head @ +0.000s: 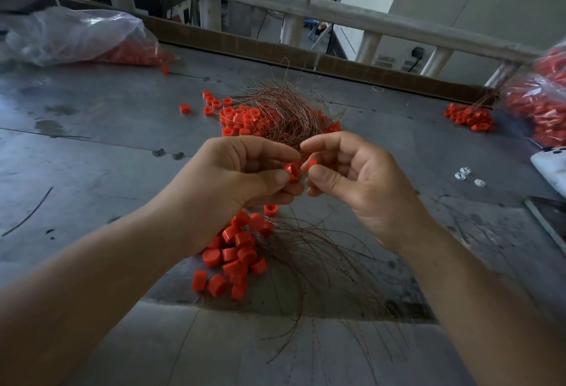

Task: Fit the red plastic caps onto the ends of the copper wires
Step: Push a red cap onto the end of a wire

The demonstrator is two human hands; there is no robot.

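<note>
Two hands meet over a heap of caps and wire.
The left hand point(245, 171) pinches a red cap point(292, 171), mouth turned right, probably to receive the second cap point(311, 164) pinched by the right hand point(346, 177). Copper wires point(284, 110) lie at 12 o'clock and capped wires point(239, 251) at 6 on the grey table point(92, 156). A railing point(337, 9) stands beyond.

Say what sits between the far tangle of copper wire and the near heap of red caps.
Head view: the left hand pinching a red cap, the right hand pinching a second cap, a loose cap below them.
</note>
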